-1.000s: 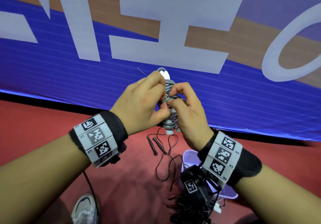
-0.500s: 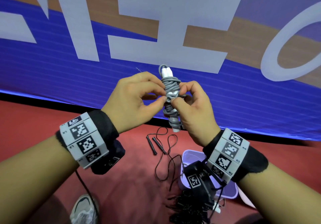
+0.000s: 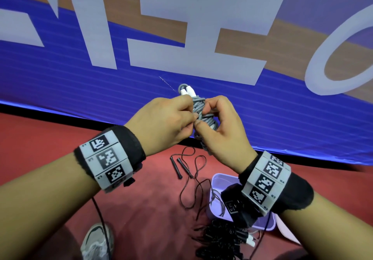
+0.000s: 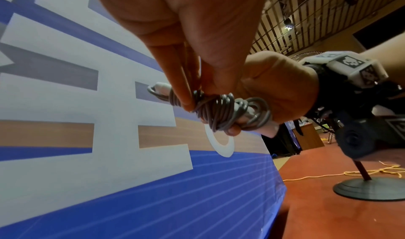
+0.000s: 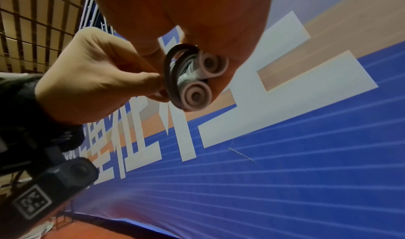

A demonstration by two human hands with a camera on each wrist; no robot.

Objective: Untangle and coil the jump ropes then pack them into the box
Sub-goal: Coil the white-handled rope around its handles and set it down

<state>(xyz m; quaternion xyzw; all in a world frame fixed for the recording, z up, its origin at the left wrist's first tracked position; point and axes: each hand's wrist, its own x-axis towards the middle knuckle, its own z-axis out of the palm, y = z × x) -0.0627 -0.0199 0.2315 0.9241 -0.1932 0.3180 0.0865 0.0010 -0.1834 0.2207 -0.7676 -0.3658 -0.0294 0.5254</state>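
I hold a grey jump rope [image 3: 203, 116] up in front of a blue banner [image 3: 101, 90] with large white lettering, the cord wound many times around its two white handles so that it makes one tight bundle, standing roughly upright in the head view with the handle tips poking out above my fingers. My left hand [image 3: 161, 124] pinches the grey coils near the top of the bundle between thumb and fingertips, fingers curled in close; my right hand [image 3: 220, 130] is wrapped around the same bundle from the other side, thumb pressed on the windings and fingers curled behind them. From my right wrist the round ends of both handles [image 5: 197, 79] face the camera, ringed by a dark loop of cord. Below the bundle, on the red floor [image 3: 50, 159], a thin black jump rope [image 3: 189, 177] lies loose and uncoiled, its two black handles side by side. Just right of that black rope sits a pale lilac box [image 3: 224, 183], partly hidden by my right wristband, with grey cord showing inside it. In front of the box lies a dark tangle of more ropes [image 3: 220, 241], touching its near edge. My grey shoe [image 3: 94, 241] shows to the left of the tangle
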